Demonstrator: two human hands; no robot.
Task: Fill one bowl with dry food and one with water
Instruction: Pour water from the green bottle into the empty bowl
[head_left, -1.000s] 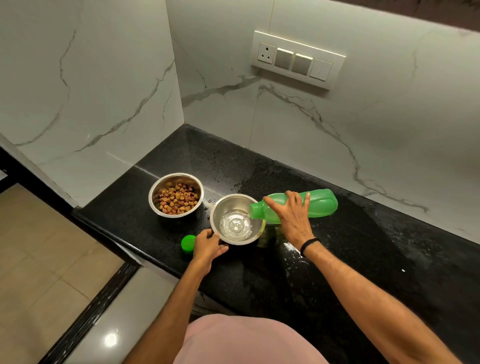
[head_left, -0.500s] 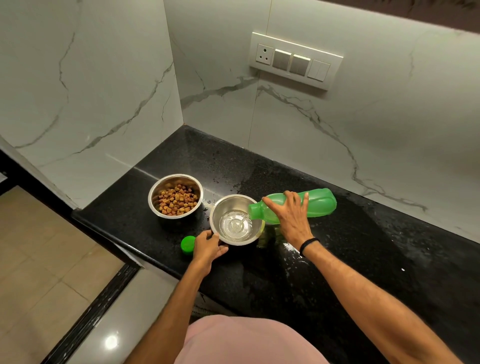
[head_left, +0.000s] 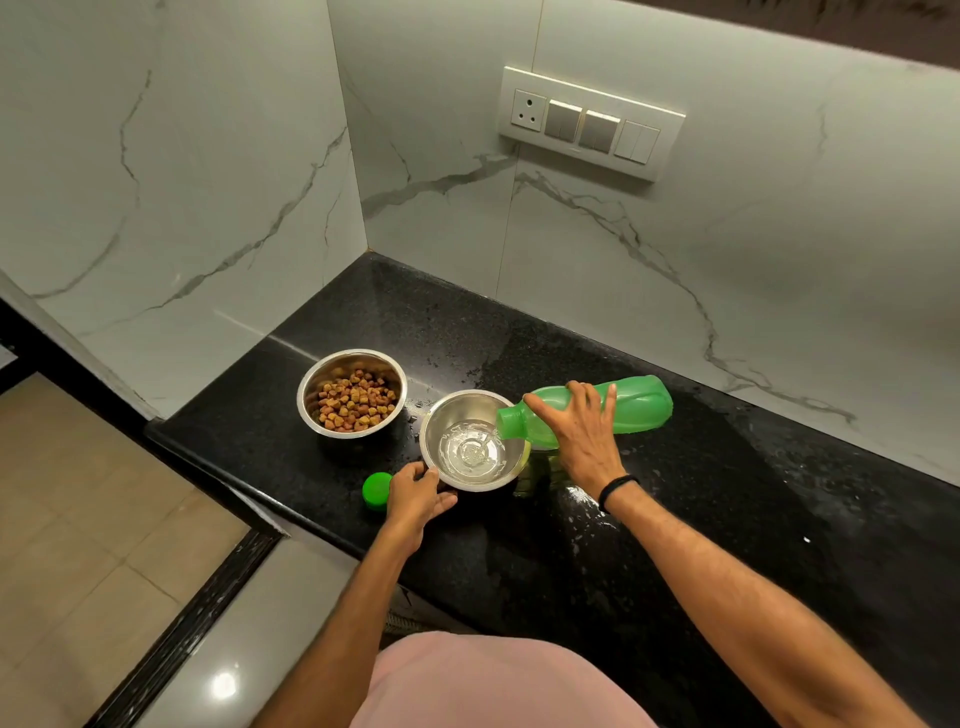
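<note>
Right hand (head_left: 584, 441) grips a tipped green bottle (head_left: 618, 413) pouring water into a steel bowl (head_left: 470, 441); left hand (head_left: 415, 493) holds its rim.

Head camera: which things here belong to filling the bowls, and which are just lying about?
In the job: bowl of dry food; water bowl, held by left hand; green bottle, tipped over it by right hand; green cap, set aside.
Just there: switch panel; black wristband; countertop.
</note>
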